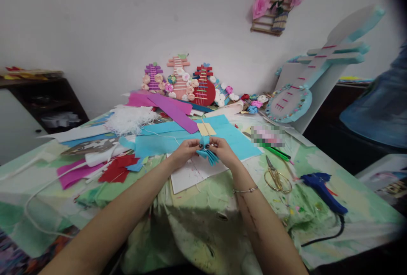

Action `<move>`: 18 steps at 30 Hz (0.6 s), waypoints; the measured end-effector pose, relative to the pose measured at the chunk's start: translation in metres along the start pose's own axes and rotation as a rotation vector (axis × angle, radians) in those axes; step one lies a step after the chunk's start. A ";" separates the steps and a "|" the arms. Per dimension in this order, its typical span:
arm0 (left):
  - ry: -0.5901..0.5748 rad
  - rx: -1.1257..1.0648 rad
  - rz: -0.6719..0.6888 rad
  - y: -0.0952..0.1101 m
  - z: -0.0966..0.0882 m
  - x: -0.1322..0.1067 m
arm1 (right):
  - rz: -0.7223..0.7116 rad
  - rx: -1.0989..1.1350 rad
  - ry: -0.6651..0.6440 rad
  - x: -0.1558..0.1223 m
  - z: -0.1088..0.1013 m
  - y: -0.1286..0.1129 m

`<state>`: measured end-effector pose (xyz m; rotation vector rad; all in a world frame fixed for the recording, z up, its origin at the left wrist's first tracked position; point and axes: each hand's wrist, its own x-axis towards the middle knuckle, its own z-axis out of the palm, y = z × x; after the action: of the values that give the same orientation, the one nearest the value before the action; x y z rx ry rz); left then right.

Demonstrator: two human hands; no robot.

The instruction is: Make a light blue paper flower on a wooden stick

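Note:
My left hand (186, 151) and my right hand (223, 150) meet over the middle of the table, both pinching a small folded piece of blue foam (207, 154). Its fanned-out strips hang down between the fingers. Under the hands lies a white sheet of paper (190, 174), and behind them large blue foam sheets (178, 139) are spread out. A thin bracelet circles my right wrist.
Gold scissors (276, 177) and a blue glue gun (321, 186) with its black cord lie to the right. Green pens (277, 152) sit near them. Purple, red and pink foam scraps (104, 169) cover the left. Foam guitar crafts (187, 83) stand at the back; a large one (305, 88) leans right.

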<state>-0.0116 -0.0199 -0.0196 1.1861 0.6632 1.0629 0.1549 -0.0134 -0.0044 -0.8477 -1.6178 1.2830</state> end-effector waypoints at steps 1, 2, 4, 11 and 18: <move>-0.006 -0.006 0.004 0.000 0.000 0.000 | -0.002 -0.001 -0.010 0.000 0.000 0.000; -0.006 -0.010 0.013 -0.001 -0.001 0.001 | -0.003 -0.002 -0.025 -0.001 0.000 -0.001; 0.002 -0.017 0.036 -0.002 -0.002 0.001 | 0.006 -0.007 -0.054 -0.002 -0.001 -0.001; 0.016 -0.019 0.025 -0.003 -0.003 0.002 | 0.016 -0.032 -0.085 -0.002 -0.003 0.003; 0.005 -0.045 -0.008 0.001 -0.001 0.002 | -0.076 -0.141 -0.112 0.001 -0.004 0.003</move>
<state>-0.0121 -0.0177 -0.0188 1.1417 0.6438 1.0692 0.1582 -0.0100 -0.0065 -0.8025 -1.8297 1.1924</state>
